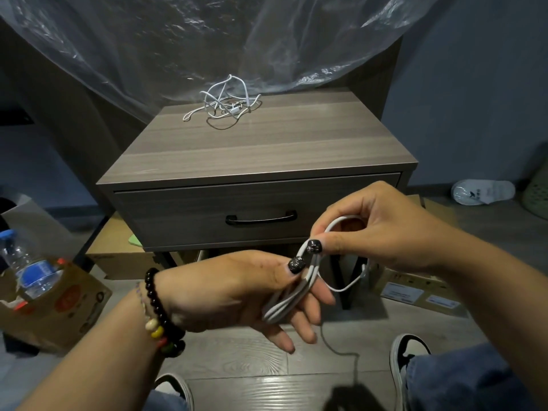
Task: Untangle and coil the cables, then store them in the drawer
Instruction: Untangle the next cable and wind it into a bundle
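In front of the nightstand, my left hand (pixel 237 289) holds a white cable (pixel 289 301) folded into several strands, pinned by the thumb against the fingers. My right hand (pixel 382 229) pinches a loop of the same cable just above the left thumb, and a slack loop hangs below it. A tangled pile of white cables (pixel 226 103) lies at the back of the nightstand top (pixel 258 146). The drawer (pixel 207 215) with its black handle (pixel 261 218) is closed.
A cardboard box with a water bottle (pixel 28 268) stands at the left. More cardboard boxes (pixel 415 289) sit under and to the right of the nightstand. A white slipper (pixel 483 191) lies at the right. Plastic sheeting (pixel 207 40) hangs behind. My shoes are on the floor below.
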Available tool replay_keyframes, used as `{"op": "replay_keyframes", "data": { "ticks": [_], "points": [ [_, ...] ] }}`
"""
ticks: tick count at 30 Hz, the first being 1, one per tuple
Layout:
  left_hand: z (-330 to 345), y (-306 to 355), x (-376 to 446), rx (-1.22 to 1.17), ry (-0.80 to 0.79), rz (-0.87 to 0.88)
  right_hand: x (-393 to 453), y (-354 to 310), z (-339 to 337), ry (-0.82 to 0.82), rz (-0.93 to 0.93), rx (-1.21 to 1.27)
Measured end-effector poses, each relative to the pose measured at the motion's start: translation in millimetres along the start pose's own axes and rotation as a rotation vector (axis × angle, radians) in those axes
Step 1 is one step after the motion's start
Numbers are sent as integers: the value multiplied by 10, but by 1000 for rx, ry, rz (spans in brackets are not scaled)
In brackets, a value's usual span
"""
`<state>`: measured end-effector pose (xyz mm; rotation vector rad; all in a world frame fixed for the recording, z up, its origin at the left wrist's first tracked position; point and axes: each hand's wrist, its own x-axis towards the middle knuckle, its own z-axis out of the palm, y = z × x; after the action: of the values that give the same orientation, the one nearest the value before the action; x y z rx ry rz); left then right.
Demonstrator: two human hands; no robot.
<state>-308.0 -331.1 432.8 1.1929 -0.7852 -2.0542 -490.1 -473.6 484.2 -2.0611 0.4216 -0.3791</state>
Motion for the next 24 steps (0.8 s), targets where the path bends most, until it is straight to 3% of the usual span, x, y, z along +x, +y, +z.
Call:
{"op": "replay_keyframes", "data": {
  "ticks": [3, 6, 12, 16, 18, 24],
  "points": [
    [132, 168, 112, 206, -109, 221, -4, -1, -45, -38, -9, -24],
    [227, 224, 97, 28, -211, 200, -2, 9, -97, -33, -13, -45],
    [311, 206, 153, 198, 64, 252, 16, 70, -81, 18, -29, -33],
    [330, 236, 127, 276, 179, 395, 31, 93, -125, 144, 10, 65],
    [284, 296, 85, 207, 229, 486, 31, 93, -185, 186, 86, 95],
    [76, 478, -108, -103, 439, 687, -38, 110, -377, 105, 208, 164]
  ]
}}
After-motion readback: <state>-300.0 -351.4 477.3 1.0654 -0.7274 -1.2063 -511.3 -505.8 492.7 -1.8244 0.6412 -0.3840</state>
